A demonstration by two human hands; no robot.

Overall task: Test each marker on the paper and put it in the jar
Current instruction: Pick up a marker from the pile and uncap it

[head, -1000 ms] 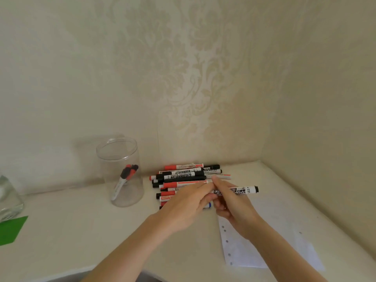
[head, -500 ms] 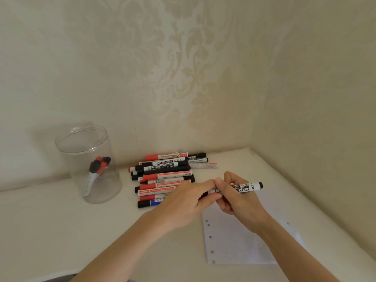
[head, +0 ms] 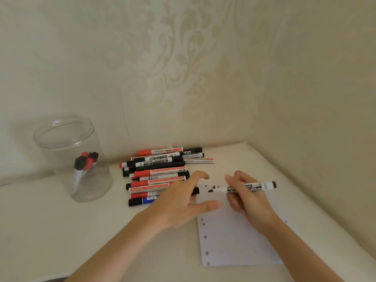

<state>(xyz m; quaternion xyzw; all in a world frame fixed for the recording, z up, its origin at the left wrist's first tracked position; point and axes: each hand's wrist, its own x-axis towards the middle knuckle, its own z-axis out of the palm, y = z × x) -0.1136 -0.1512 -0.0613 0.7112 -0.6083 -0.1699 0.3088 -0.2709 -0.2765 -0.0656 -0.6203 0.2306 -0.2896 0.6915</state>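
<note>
My right hand [head: 249,203] grips a black-and-white marker [head: 251,186] with its cap off. The marker lies nearly level, and its tip is over the top left corner of the white punched paper [head: 234,241], beside a few small ink marks [head: 211,189]. My left hand [head: 179,202] is just left of the tip and holds the black cap [head: 195,190] in its fingers. A pile of several red, black and blue markers [head: 158,174] lies behind my left hand. The clear jar [head: 95,180] stands to the left and holds a few markers [head: 85,161].
The cream table [head: 50,231] meets the patterned walls in a corner behind and to the right of the paper. The jar is about a hand's width left of the pile.
The cap has come off the marker: my hands were together on it and are now apart, the left with the cap. The view has shifted right and down.
</note>
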